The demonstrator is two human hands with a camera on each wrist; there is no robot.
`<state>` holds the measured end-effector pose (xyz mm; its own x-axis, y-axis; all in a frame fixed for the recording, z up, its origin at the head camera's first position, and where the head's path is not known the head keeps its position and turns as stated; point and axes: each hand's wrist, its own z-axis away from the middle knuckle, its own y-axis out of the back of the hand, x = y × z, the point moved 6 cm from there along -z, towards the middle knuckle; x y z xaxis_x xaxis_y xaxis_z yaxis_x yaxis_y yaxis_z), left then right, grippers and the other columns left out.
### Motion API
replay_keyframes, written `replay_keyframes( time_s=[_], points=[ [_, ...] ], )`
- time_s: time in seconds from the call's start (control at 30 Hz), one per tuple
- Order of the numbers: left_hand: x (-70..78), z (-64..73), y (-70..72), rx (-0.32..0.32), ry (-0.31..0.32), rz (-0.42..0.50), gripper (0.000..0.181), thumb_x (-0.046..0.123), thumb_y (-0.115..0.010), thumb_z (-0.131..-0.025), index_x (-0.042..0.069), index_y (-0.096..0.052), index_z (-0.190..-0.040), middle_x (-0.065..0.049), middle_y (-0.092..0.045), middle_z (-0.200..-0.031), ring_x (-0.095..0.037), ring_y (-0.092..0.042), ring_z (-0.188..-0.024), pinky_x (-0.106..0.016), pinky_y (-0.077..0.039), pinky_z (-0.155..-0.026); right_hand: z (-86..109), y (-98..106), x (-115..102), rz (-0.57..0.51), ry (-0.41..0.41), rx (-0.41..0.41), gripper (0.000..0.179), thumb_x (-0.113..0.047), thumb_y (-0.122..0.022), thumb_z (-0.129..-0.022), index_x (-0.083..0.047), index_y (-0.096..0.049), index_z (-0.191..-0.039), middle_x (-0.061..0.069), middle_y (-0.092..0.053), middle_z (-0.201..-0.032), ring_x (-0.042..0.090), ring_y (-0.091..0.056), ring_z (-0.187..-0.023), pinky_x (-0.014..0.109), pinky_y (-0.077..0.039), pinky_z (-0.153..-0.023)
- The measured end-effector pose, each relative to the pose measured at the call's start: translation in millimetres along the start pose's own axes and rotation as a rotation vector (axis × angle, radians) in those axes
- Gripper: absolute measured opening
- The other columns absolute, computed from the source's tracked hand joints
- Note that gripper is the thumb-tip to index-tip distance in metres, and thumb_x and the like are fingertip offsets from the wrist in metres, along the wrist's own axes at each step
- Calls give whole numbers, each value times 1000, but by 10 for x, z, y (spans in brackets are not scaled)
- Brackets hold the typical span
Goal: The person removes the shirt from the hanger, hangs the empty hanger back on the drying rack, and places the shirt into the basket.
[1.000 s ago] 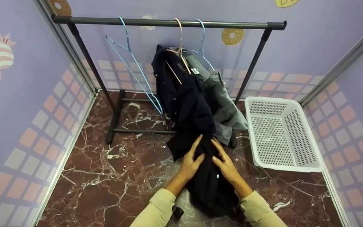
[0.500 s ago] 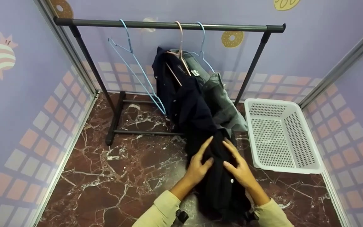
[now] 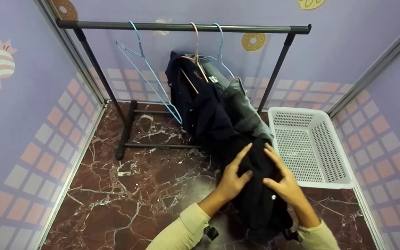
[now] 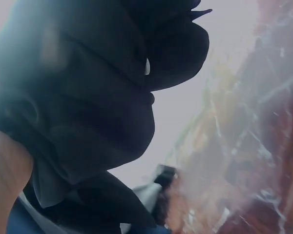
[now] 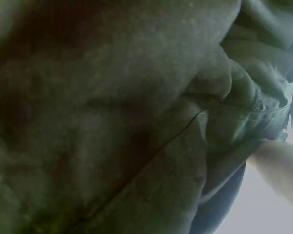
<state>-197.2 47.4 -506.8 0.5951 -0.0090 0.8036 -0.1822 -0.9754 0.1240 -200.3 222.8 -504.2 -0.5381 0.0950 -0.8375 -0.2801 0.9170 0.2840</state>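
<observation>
My left hand and right hand hold a black shirt between them, one at each side, thumbs on its near face. A white button shows near the right thumb. The cloth hangs down toward my forearms, and its upper part overlaps the clothes on the rack. In the left wrist view, dark folds of the shirt hang beside a bit of my left hand. Cloth fills most of the right wrist view, with part of my right hand at the edge. Some fingers are hidden in the fabric.
A dark metal clothes rack carries a bare blue hanger, a navy shirt on a pink hanger, and a grey-green garment on another blue hanger. A white perforated basket stands at right on the marble-patterned floor.
Both hands have moved to the right together with the black shirt, coming closer to the white basket. The hanging clothes and the rack stay in place.
</observation>
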Motion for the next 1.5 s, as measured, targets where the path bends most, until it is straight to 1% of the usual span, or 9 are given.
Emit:
replay_keyframes(
  time_s=[0.37, 0.5, 0.63, 0.73, 0.83, 1.0, 1.13, 1.37, 1.5],
  points=[
    [250, -394, -452, -28, -37, 0, 82, 65, -42, -103, 11, -29, -163, -10, -43, -163, -21, -46, -147, -36, -38, -122, -73, 640, -352, 90, 41, -2, 87, 8, -78, -78, 6, -38, -155, 24, -26, -168, 24, -26, -158, 22, -27, -125],
    [348, -549, -621, -35, -86, 15, 81, 64, -39, -104, 8, -28, -162, -12, -42, -163, -19, -45, -148, -34, -38, -122, -142, 797, -722, 123, 86, 6, 83, 11, -77, -78, 12, -39, -151, 33, -27, -163, 28, -25, -158, 22, -25, -126],
    [430, -697, -810, -72, -81, 59, 66, 37, -50, -108, 7, -27, -162, -15, -41, -163, -14, -43, -148, -30, -37, -122, -174, 964, -1063, 168, 125, 34, 79, 13, -77, -79, 15, -40, -149, 36, -29, -161, 27, -28, -157, 22, -27, -125],
    [491, -828, -954, -99, -65, 88, 67, 12, -57, -102, 3, -26, -161, -18, -40, -163, -13, -42, -148, -27, -36, -121, -162, 1138, -1170, 239, 117, 72, 80, 18, -76, -77, 14, -42, -149, 32, -33, -161, 25, -31, -155, 22, -29, -124],
    [547, -976, -1084, -114, -52, 77, 70, 9, -58, -100, 5, -25, -162, -16, -40, -164, -11, -43, -146, -24, -36, -120, -161, 1323, -1205, 339, 86, 105, 84, 25, -73, -72, 11, -43, -149, 29, -36, -162, 23, -32, -155, 21, -29, -123],
    [510, -1219, -1245, -119, -21, 30, 67, 16, -55, -105, 14, -25, -164, -6, -41, -165, -6, -44, -145, -18, -35, -118, -214, 1586, -1151, 439, 32, 139, 84, 23, -74, -74, 5, -46, -151, 22, -38, -163, 17, -34, -154, 18, -28, -122],
    [313, -1413, -1357, -112, 24, 51, 63, 15, -53, -107, 18, -26, -164, -2, -38, -166, -5, -39, -147, -18, -32, -119, -309, 1716, -1022, 473, 9, 151, 79, 18, -74, -80, 2, -47, -152, 18, -42, -162, 8, -37, -151, 14, -29, -119],
    [-36, -1699, -1525, -99, 84, 152, 58, 10, -46, -109, 11, -26, -164, -9, -34, -168, -7, -30, -153, -20, -24, -124, -431, 2104, -402, 481, -108, 162, 82, 14, -77, -80, -9, -50, -154, 15, -41, -163, -3, -39, -144, 6, -30, -112],
    [-282, -1723, -1599, -87, 211, 262, 59, 12, -47, -109, 15, -25, -165, -5, -32, -169, -7, -28, -153, -20, -23, -124, -500, 2201, -103, 507, -154, 142, 81, 10, -79, -80, -12, -52, -153, 17, -42, -162, -5, -38, -143, 8, -27, -113]
  ],
)
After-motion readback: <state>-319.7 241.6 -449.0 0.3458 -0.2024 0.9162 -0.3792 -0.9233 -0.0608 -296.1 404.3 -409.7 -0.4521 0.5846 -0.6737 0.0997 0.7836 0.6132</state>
